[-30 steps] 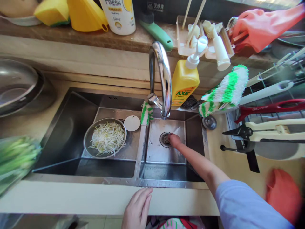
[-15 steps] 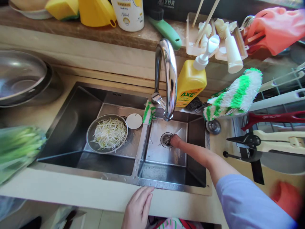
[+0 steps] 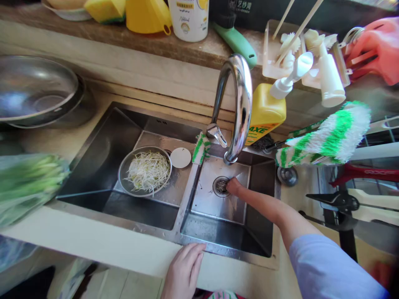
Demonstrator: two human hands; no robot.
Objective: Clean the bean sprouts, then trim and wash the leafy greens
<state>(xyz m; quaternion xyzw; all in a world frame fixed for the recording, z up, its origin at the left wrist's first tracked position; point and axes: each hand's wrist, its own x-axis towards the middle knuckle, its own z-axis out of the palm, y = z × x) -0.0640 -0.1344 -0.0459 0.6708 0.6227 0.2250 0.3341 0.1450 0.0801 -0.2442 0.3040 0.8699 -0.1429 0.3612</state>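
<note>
My right hand (image 3: 233,186) reaches down into the right basin (image 3: 205,203) of the steel sink, at the edge of the drain strainer (image 3: 220,187). Its fingers look curled in, and what they hold, if anything, is hidden. Thin strands lie in the strainer. On the front counter edge, my left hand (image 3: 183,270) rests with its fingers stretched out, holding nothing. In the left basin stands a metal bowl (image 3: 122,178) of bean sprouts (image 3: 148,171), beside a white round disc (image 3: 181,158).
The curved faucet (image 3: 245,95) arches over the right basin. Behind it stands a yellow soap bottle (image 3: 264,112). A green-striped cloth (image 3: 201,148) lies over the divider. Pans (image 3: 34,91) and bagged green vegetables (image 3: 34,178) sit at left, scissors (image 3: 349,201) at right.
The camera view has shifted and turned slightly, so the scene sits further right. My right hand stays at the drain and my left hand stays on the counter edge.
</note>
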